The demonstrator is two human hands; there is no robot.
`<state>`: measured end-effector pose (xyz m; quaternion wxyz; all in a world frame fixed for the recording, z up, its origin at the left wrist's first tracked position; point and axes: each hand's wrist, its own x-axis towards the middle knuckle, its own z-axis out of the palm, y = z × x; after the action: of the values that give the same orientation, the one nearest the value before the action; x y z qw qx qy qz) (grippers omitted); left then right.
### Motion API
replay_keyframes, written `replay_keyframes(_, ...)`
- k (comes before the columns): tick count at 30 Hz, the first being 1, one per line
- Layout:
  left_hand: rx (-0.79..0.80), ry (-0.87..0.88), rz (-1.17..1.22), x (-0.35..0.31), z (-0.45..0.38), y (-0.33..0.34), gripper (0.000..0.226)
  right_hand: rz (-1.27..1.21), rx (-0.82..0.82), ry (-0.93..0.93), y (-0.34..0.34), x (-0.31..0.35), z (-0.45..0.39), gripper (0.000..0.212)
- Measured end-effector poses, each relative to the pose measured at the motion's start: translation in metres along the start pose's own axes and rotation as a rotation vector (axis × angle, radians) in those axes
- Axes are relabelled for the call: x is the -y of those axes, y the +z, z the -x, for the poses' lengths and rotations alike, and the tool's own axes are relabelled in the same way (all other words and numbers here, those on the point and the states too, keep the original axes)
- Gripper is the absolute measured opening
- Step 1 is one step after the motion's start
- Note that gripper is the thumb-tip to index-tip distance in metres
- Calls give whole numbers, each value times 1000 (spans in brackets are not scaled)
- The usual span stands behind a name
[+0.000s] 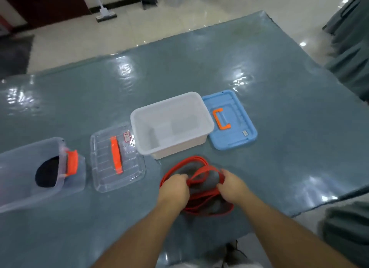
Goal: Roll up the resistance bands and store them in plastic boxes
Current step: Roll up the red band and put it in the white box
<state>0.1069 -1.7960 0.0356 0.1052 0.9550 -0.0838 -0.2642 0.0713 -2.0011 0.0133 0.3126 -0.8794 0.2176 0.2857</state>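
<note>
White box holds nothing — clear box holds dark roll

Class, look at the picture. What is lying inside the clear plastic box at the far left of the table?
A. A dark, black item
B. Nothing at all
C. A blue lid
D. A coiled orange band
A: a dark item shows through the clear box, while the orange band is outside it, gripped by the left hand and right hand.
</note>
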Motion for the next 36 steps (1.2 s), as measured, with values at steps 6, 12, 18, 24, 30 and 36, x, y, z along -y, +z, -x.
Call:
replay_keyframes(6,-229,-140,191,-12,16,-25,26,-31,143,-144,-39,4,-8,11)
replay_keyframes(12,-400,-248,348,-45,38,-65,23,-256,93,-412,-131,46,28,21)
replay_keyframes(18,-397,21,763,-78,77,-110,43,-441,66,-631,-191,104,81,38)
replay_keyframes(24,-435,226,944,-99,109,-148,39,-551,-55,-712,-217,159,138,58)
replay_keyframes(30,-629,218,1053,-95,130,-183,31,-661,-35,-803,-240,189,182,72)
replay_keyframes(36,-696,224,1194,-79,152,-223,23,-773,41,-904,-246,214,218,29)
